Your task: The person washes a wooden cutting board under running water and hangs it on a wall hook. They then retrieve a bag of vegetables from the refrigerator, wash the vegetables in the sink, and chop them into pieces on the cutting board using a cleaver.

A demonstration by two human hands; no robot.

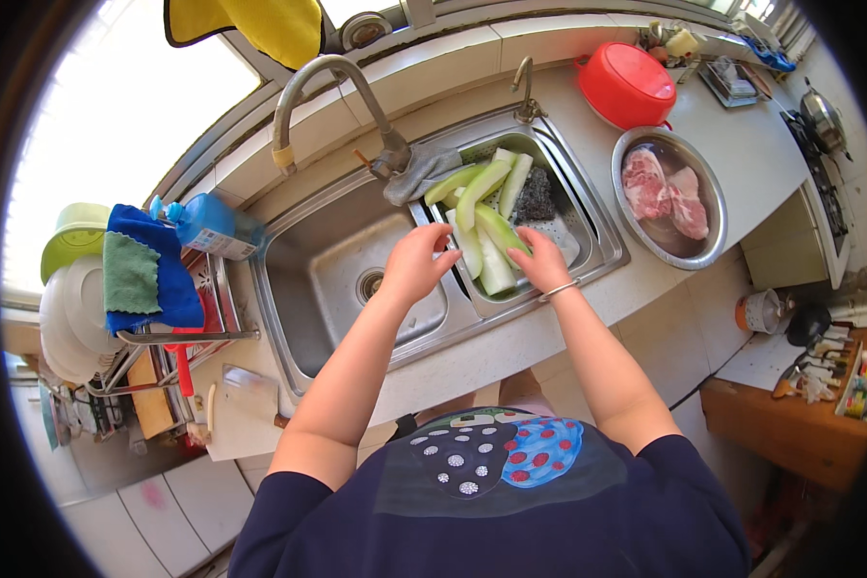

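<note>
Several long wedges of pale green melon or gourd lie piled in a perforated metal drain basket, set in the right-hand sink bowl. My left hand hovers at the basket's left edge, thumb and fingers apart, nothing between them. Around the lower right of the pile, my right hand has its fingers spread beside the end of one wedge; whether it touches the wedge is unclear. Behind the wedges sits a dark mesh-like clump. A grey cloth drapes by the tap base and the basket's corner.
A curved tap arches over the left sink bowl. To the right stand a metal basin holding raw meat in liquid and a red plastic basin. A blue pump bottle and a dish rack are at left.
</note>
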